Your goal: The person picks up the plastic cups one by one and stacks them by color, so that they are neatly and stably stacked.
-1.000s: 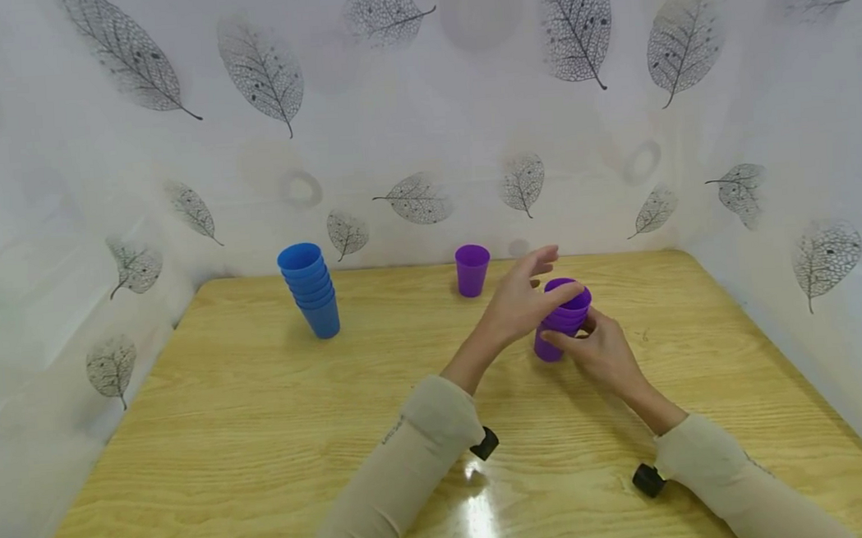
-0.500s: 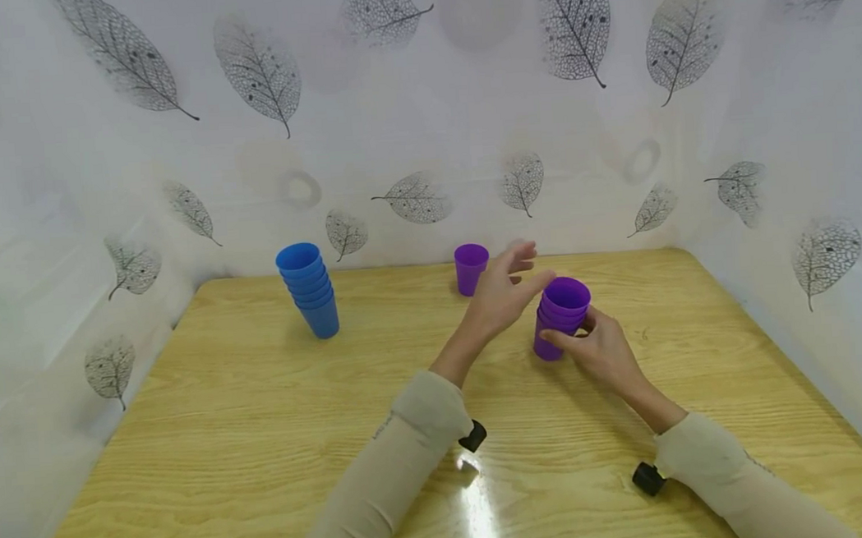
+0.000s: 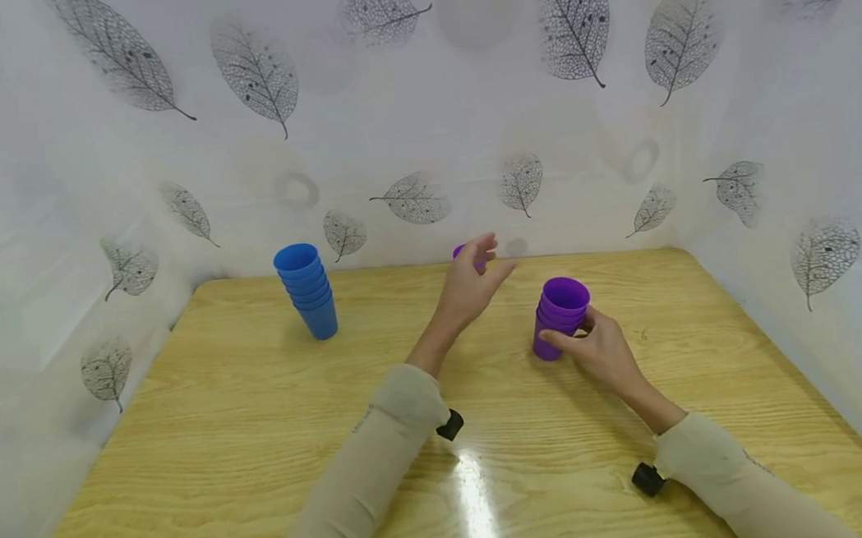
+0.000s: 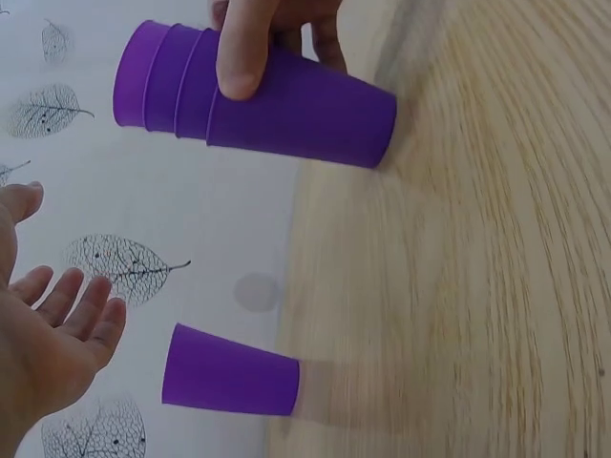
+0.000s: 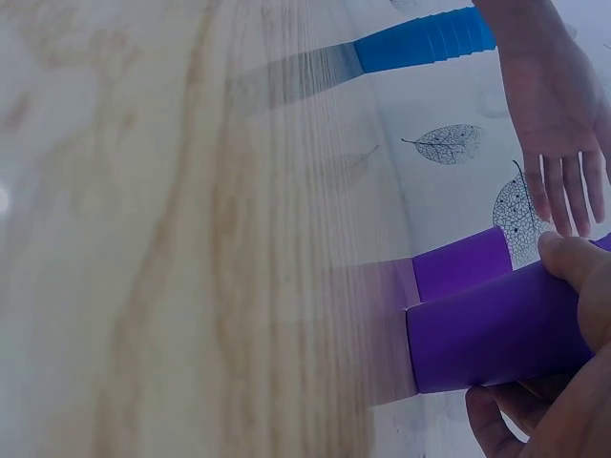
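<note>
In the head view my right hand [image 3: 605, 352] grips a stack of several purple cups [image 3: 561, 314] that stands upright on the table; thumb and fingers wrap its sides. The left wrist view shows the rims of the nested purple cups [image 4: 248, 95] and the right thumb across them. My left hand [image 3: 465, 287] holds nothing, its fingers spread and relaxed. It hovers in front of a single purple cup [image 3: 459, 252], hiding most of it in the head view. From the left wrist, that lone purple cup [image 4: 229, 372] is seen whole and upright, apart from the hand.
A stack of several blue cups [image 3: 310, 293] stands upright at the back left of the wooden table [image 3: 249, 445]. A white, leaf-printed backdrop [image 3: 406, 98] rises behind the table and along both sides.
My left hand has moved left, away from the purple stack's rim, and now covers much of the lone purple cup. The right hand and its stack stay in place.
</note>
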### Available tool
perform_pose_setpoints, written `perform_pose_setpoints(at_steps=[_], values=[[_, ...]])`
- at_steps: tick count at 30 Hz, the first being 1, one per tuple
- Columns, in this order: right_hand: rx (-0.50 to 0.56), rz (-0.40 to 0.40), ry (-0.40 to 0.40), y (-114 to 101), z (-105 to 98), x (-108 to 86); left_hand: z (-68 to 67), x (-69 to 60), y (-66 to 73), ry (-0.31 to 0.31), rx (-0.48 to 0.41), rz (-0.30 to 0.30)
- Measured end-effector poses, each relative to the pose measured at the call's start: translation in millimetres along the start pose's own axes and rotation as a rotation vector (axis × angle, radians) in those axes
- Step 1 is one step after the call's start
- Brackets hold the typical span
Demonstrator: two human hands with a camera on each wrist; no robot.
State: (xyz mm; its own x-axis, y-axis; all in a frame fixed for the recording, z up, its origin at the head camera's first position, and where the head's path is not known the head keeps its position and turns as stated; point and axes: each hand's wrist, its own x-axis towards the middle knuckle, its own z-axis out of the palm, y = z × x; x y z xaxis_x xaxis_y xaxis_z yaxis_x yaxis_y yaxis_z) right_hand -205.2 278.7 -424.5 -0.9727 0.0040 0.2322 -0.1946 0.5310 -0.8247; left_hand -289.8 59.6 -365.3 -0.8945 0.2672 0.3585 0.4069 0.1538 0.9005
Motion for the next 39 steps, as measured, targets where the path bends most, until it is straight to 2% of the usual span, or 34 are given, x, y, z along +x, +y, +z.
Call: perform_pose_setpoints(at_steps=[6,9,13,28,33,39], values=[[0.006,-0.007,-0.003,0,0,-0.5,-11.6,0.3,-11.3,0.061,-0.035,-0.039],[0.007,-0.004,-0.004,0,0,-0.9,-17.4,0.8,-16.5,0.113,-0.031,-0.061],[0.006,-0.001,-0.001,0,0,-1.0,-25.0,1.6,-22.8,0.152,-0.018,-0.092],[0.013,0.0,-0.008,-2,0,-2.2,-36.8,8.9,-51.7,0.151,0.004,-0.243],[0.015,0.004,-0.012,-1,1,-2.0,-34.8,13.5,-61.2,0.133,0.039,-0.281],[0.008,0.005,-0.011,-2,0,-2.1,-28.2,21.9,-69.5,0.111,0.081,-0.292]])
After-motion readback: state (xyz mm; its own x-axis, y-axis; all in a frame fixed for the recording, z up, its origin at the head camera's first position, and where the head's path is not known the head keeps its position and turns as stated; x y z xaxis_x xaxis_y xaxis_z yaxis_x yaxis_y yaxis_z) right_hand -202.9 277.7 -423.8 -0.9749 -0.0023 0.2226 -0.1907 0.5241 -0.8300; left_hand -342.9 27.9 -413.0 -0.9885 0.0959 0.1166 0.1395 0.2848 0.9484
